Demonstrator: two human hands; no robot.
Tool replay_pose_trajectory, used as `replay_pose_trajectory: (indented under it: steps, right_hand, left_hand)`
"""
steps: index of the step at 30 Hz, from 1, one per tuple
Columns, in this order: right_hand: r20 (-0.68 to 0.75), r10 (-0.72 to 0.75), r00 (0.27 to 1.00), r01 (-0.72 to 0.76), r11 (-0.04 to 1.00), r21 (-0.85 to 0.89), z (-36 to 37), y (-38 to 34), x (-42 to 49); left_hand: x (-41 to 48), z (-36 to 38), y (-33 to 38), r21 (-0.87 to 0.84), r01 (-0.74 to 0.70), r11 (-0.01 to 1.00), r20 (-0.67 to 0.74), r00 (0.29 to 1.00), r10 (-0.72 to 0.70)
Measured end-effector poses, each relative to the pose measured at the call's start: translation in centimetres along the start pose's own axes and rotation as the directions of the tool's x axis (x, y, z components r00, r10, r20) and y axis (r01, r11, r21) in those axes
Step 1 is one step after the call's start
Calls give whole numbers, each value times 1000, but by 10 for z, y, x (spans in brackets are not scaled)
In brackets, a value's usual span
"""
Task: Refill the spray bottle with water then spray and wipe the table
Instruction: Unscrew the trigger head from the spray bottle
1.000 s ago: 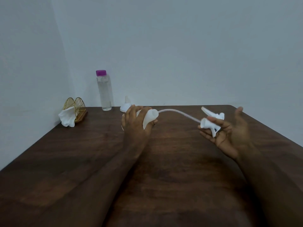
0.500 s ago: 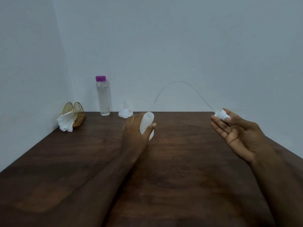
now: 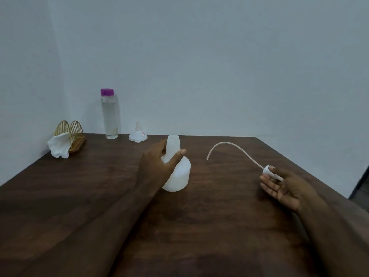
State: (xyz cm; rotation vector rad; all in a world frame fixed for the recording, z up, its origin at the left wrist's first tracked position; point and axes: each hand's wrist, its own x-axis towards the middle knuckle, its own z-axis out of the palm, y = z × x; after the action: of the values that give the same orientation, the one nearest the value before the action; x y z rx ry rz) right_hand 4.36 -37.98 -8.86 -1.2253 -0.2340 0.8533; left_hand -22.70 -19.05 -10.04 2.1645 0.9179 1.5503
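Note:
A white spray bottle body (image 3: 177, 174) stands upright and uncapped at the middle of the dark wooden table (image 3: 99, 206). My left hand (image 3: 157, 166) grips its neck from the left, thumb across the front. To the right, my right hand (image 3: 283, 186) holds the white spray head (image 3: 270, 173) low over the table, its long curved dip tube (image 3: 233, 149) arching out to the left. A clear water bottle (image 3: 110, 114) with a purple cap stands at the back left by the wall. A white funnel (image 3: 138, 134) sits upside down next to it.
A gold wire napkin holder (image 3: 72, 134) with a white tissue (image 3: 59, 146) stands at the far left corner. Walls close the table's back and left sides. The table's right edge (image 3: 319, 180) runs diagonally behind my right hand, with dark floor beyond.
My right hand pulled the spray head and tube out of the bottle, swung right and lowered toward the table. My left hand set the bottle upright on the table.

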Motion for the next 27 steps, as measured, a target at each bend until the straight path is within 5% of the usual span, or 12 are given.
replay_pose_trajectory:
  steps: [10, 21, 27]
  right_hand:
    - [-36, 20, 999, -23, 996, -87, 1, 4, -1]
    - [-80, -43, 996, -7, 841, -541, 0, 1, -29]
    - [127, -154, 980, 199, 715, -670, 40, 17, -53]
  left_hand:
    - [0, 0, -2, -2, 38, 999, 33, 999, -37]
    - [0, 2, -8, 58, 70, 996, 69, 995, -74]
    - [-1, 3, -4, 71, 60, 996, 68, 996, -65]
